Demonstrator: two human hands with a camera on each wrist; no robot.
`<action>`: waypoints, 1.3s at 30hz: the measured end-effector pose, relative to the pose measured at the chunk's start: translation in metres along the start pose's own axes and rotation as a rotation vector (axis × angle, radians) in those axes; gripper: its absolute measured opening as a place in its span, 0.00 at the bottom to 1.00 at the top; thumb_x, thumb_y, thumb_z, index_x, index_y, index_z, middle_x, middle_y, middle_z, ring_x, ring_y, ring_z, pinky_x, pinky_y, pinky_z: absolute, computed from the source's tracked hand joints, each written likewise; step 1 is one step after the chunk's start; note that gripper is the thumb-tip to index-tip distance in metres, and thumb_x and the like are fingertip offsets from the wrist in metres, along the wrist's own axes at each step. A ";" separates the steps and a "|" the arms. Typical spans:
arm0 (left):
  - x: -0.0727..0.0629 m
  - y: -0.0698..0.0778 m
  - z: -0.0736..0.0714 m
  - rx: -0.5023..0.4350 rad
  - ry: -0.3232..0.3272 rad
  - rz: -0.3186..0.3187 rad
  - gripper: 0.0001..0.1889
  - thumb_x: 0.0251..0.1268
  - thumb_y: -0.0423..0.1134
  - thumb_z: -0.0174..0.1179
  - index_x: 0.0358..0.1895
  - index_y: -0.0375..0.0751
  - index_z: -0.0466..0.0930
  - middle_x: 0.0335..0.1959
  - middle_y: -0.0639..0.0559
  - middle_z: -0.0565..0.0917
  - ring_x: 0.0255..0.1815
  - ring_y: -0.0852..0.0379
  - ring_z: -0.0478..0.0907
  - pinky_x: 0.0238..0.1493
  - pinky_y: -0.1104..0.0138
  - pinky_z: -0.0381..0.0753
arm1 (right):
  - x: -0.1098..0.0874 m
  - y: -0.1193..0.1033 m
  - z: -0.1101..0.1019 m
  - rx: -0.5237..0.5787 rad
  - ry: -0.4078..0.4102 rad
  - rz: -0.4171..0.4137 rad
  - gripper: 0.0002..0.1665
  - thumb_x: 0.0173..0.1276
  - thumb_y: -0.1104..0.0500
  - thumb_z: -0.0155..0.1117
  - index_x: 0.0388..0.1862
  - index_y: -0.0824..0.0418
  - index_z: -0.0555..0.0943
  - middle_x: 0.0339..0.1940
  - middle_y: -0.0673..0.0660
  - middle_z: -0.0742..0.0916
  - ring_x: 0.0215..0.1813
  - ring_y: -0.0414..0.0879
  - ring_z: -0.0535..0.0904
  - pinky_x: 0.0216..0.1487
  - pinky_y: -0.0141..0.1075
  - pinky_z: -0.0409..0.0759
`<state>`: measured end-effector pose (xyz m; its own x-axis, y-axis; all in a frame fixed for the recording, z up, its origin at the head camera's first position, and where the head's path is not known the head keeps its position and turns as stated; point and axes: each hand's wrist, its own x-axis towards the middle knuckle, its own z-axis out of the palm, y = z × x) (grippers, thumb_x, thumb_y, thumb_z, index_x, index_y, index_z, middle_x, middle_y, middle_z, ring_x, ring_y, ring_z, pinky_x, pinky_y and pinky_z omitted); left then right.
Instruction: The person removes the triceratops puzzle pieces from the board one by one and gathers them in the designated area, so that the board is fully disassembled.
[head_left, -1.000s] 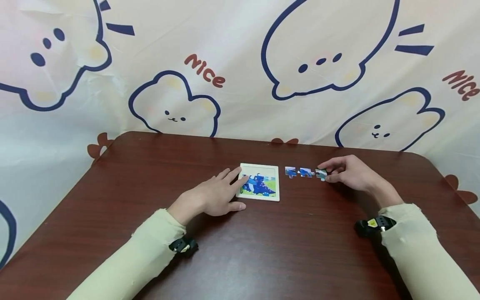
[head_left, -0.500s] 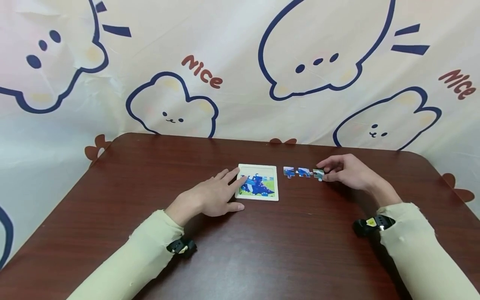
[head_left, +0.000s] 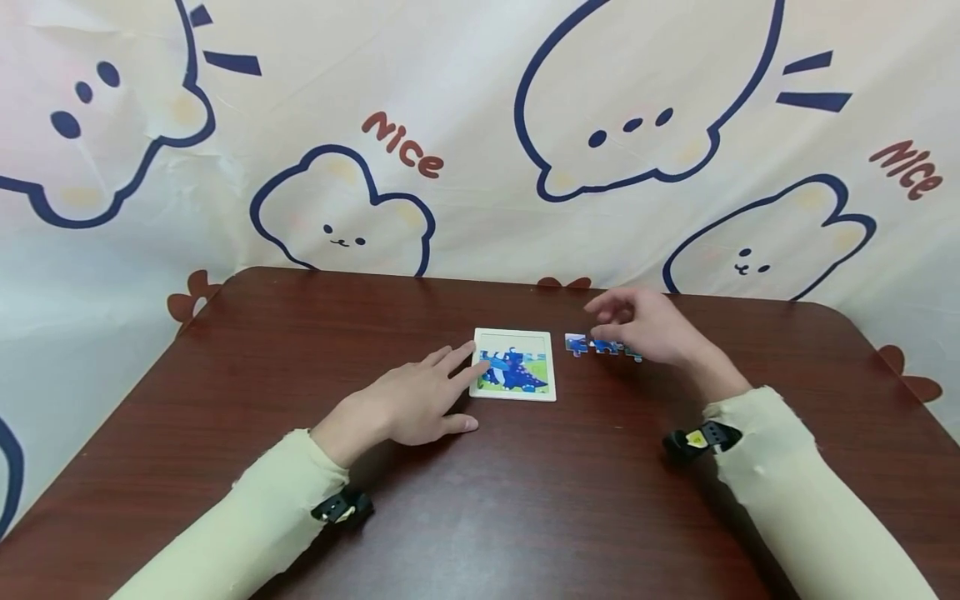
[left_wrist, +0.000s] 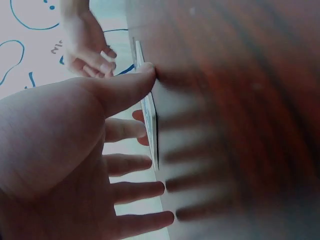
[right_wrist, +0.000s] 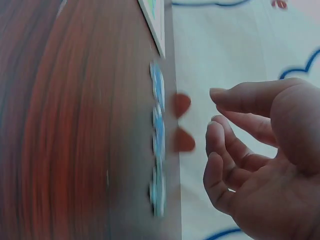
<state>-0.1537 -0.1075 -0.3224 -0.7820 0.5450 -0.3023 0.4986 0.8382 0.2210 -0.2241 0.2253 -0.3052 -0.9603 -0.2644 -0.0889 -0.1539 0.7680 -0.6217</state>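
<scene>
A white-framed jigsaw board with a blue dinosaur picture lies on the table. My left hand has its fingers spread, with fingertips over the board's left edge and the thumb resting near its lower left corner. To the right of the board, a blue jigsaw piece, a middle piece and a right-hand piece form a row. Over this row hovers my right hand, fingers loosely bent and holding nothing. It partly hides the middle and right-hand pieces. The right wrist view shows the hand apart from the pieces.
The dark brown wooden table ends at a pale cloth backdrop with cartoon outlines just beyond the board and pieces. A black strap device is on the left wrist, another device on the right.
My right hand has let go of the right-hand piece, after sliding it left against the row, and has lifted and moved left over the pieces. The left hand has drawn back slightly.
</scene>
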 end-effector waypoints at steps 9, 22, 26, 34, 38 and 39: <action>-0.010 -0.006 0.003 -0.020 0.001 0.070 0.40 0.79 0.57 0.60 0.86 0.53 0.56 0.90 0.45 0.49 0.89 0.37 0.50 0.81 0.38 0.65 | 0.019 -0.045 0.043 0.038 -0.070 -0.076 0.22 0.72 0.59 0.74 0.64 0.58 0.85 0.52 0.59 0.86 0.50 0.53 0.80 0.47 0.38 0.82; -0.011 -0.010 0.006 -0.011 0.002 0.112 0.39 0.81 0.56 0.58 0.87 0.52 0.55 0.90 0.44 0.51 0.89 0.34 0.49 0.81 0.37 0.64 | 0.030 -0.072 0.084 0.032 -0.206 -0.087 0.23 0.68 0.59 0.77 0.61 0.57 0.86 0.56 0.56 0.89 0.48 0.49 0.83 0.55 0.41 0.85; -0.011 -0.010 0.006 -0.005 -0.006 0.105 0.39 0.81 0.56 0.57 0.87 0.52 0.54 0.90 0.44 0.49 0.89 0.34 0.48 0.82 0.37 0.62 | 0.033 -0.074 0.089 0.021 -0.215 -0.087 0.20 0.68 0.61 0.77 0.58 0.56 0.87 0.54 0.55 0.89 0.50 0.49 0.81 0.56 0.42 0.84; -0.010 -0.010 0.006 -0.028 -0.019 0.118 0.38 0.83 0.54 0.55 0.87 0.49 0.52 0.90 0.41 0.48 0.89 0.31 0.46 0.82 0.33 0.58 | 0.034 -0.079 0.092 0.026 -0.221 -0.087 0.16 0.68 0.63 0.76 0.54 0.55 0.89 0.52 0.55 0.88 0.52 0.51 0.81 0.62 0.47 0.82; -0.010 -0.009 0.006 -0.046 -0.025 0.124 0.38 0.83 0.53 0.55 0.87 0.47 0.53 0.90 0.40 0.48 0.89 0.30 0.45 0.81 0.31 0.57 | 0.034 -0.079 0.092 0.026 -0.218 -0.073 0.15 0.68 0.64 0.76 0.52 0.55 0.89 0.50 0.55 0.87 0.51 0.51 0.79 0.61 0.45 0.81; -0.010 -0.009 0.006 -0.046 -0.025 0.125 0.38 0.83 0.53 0.56 0.87 0.46 0.53 0.90 0.40 0.48 0.89 0.30 0.45 0.81 0.31 0.57 | 0.034 -0.079 0.092 0.027 -0.218 -0.070 0.15 0.68 0.64 0.76 0.52 0.55 0.89 0.50 0.55 0.87 0.51 0.51 0.79 0.61 0.45 0.80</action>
<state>-0.1486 -0.1203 -0.3271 -0.7046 0.6463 -0.2929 0.5739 0.7618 0.3005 -0.2232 0.1019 -0.3310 -0.8738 -0.4389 -0.2092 -0.2095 0.7282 -0.6526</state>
